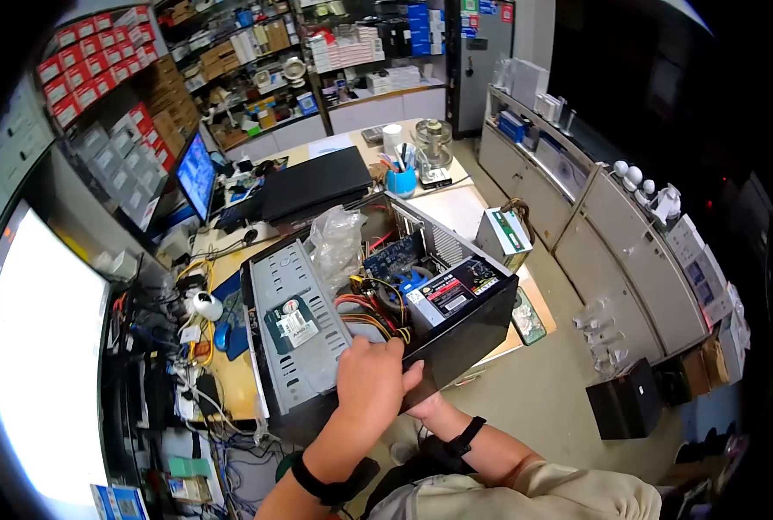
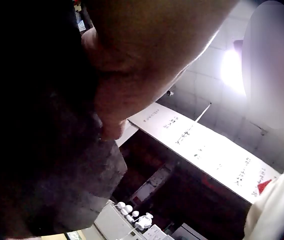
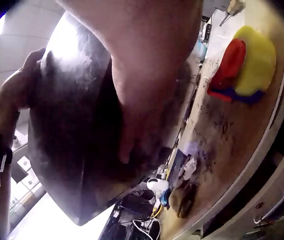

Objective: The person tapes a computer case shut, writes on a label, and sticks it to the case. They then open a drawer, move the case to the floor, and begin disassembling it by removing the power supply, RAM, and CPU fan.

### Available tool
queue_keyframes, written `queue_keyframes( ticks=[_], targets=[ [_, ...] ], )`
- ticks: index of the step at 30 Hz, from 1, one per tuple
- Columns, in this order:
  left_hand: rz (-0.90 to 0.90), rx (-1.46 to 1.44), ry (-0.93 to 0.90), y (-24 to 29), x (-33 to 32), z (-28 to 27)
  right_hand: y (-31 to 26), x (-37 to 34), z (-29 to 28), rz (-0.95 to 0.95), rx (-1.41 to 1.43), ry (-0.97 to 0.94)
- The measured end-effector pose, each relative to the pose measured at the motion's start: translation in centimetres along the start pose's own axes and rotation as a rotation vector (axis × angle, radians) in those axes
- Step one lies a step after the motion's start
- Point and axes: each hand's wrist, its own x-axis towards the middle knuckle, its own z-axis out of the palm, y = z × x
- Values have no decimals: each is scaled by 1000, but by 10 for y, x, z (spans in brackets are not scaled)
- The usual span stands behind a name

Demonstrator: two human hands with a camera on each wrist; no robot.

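Note:
An uncovered computer case (image 1: 293, 368) lies tilted, its open side up, over the table's near edge. The left hand (image 1: 369, 381) grips its near rim, fingers curled over the edge and thumb on the outer wall. In the left wrist view the left hand (image 2: 132, 75) stays against the dark case (image 2: 77, 185). Below the near wall the right hand (image 1: 425, 405) touches the case, its fingers hidden from the head view. The right wrist view shows the right hand (image 3: 147, 85) against the dark panel (image 3: 67, 135), one digit extended; the other fingers are unclear.
Inside the case are a power supply (image 1: 456, 290), cables and a clear plastic bag (image 1: 336, 243). Around it on the table are a closed black laptop (image 1: 317, 182), a blue pen cup (image 1: 400, 180), another power supply (image 1: 503, 236) and a blue mouse (image 1: 222, 336).

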Motion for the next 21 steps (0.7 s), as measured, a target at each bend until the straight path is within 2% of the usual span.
queue_keyframes(
  ticks=[3,4,14,18,21],
  targets=[
    [0,-17,26,-29,21,7,1,33,-19,3,63,81],
    [17,-4,52,-40,29,11,-4,44,-20,58,149,116],
    [22,2,-12,-80,94,26,-27,103,-28,29,313,64],
    [-45,35,-2,-92,111,34,-39,123,-32,106,657,-273],
    [-70,28,-12,-105,116,39,-45,126,-37,39,338,6]
  ],
)
